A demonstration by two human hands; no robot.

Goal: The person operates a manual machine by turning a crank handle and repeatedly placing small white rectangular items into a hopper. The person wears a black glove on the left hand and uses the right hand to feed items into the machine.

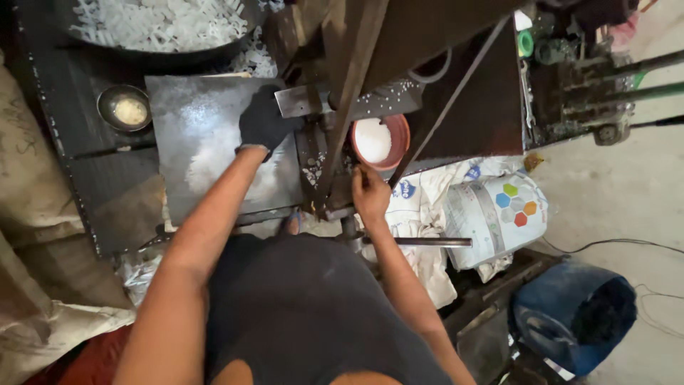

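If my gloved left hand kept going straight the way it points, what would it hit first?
Probably the grey metal block of the press: the left hand on the steel plate already looks to be against it, though depth is unclear.

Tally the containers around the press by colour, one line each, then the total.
Red-brown bowl of white powder, by the bare right hand: 1
Small metal bowl, left of the gloved left hand: 1
Dark pan of white pieces: 1
Blue bucket on the floor: 1
White pail: 1
Total: 5
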